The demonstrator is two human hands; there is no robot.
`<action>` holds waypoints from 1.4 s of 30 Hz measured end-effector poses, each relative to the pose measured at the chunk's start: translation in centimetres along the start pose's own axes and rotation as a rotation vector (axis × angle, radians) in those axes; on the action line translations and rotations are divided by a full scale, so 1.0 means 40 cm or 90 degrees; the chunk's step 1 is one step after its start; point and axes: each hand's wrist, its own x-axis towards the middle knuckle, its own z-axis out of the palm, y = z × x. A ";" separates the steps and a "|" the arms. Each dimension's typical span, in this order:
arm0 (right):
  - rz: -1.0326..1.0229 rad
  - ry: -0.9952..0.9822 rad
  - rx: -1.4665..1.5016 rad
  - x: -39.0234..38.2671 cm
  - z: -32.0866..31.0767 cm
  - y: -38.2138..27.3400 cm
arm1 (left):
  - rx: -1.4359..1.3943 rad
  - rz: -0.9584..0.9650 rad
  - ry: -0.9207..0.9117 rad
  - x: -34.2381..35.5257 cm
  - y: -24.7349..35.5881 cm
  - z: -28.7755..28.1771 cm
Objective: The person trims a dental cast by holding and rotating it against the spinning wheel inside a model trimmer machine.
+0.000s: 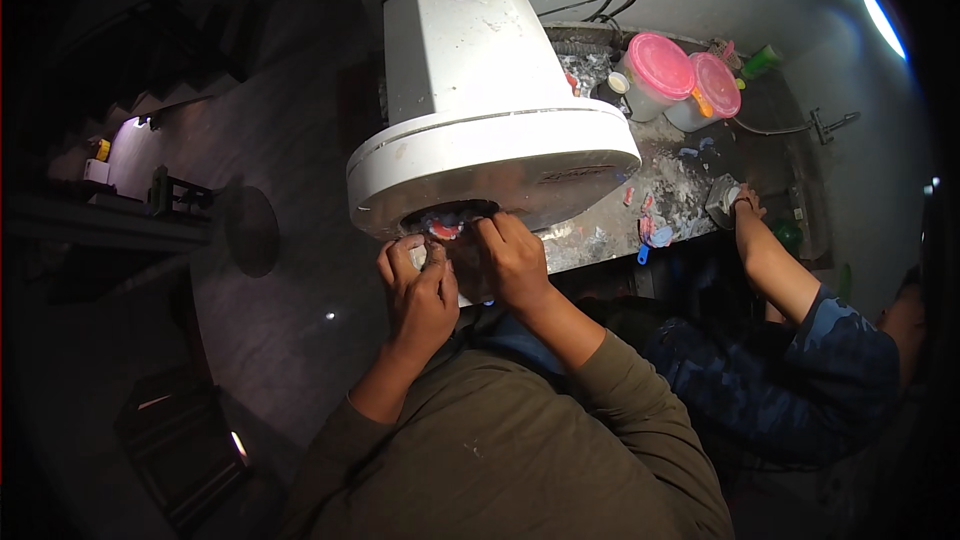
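Observation:
A white machine (470, 50) with a wide round rim and a dark opening in its lower face is in front of me. A small red-and-bluish piece (443, 229) sits in that opening. My left hand (420, 295) is just below the opening, fingers curled against something pale (420, 257) that is mostly hidden. My right hand (515, 265) is at the opening's right edge, fingers bent inward, their tips out of sight, so what they hold cannot be made out.
A stained counter (590, 230) holds two pink-lidded tubs (657, 70), a small cup, coloured scraps and a blue-handled tool (650, 245). At right, a co-worker in blue camouflage (840, 370) reaches to a metal container (720, 200). Black cables hang on the wall behind.

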 end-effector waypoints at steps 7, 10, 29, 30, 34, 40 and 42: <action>-0.005 -0.012 -0.005 0.004 -0.002 -0.004 | -0.001 -0.010 -0.006 -0.004 -0.003 0.005; -0.003 -0.013 -0.005 0.003 -0.001 -0.003 | -0.002 -0.005 -0.009 -0.004 -0.003 0.006; -0.008 -0.012 -0.003 0.008 0.000 -0.002 | -0.017 0.007 -0.013 -0.002 -0.010 0.003; -0.011 -0.011 -0.003 0.009 0.001 -0.002 | -0.017 0.007 -0.010 -0.002 -0.011 0.002; -0.019 -0.007 -0.012 -0.001 0.016 0.016 | -0.052 0.004 0.008 -0.009 -0.023 0.012; 0.005 0.004 0.032 -0.021 0.004 0.011 | -0.178 -0.017 0.030 -0.028 -0.053 0.016; 0.028 -0.008 0.041 -0.026 -0.004 -0.001 | -0.203 -0.024 0.030 -0.031 -0.066 0.014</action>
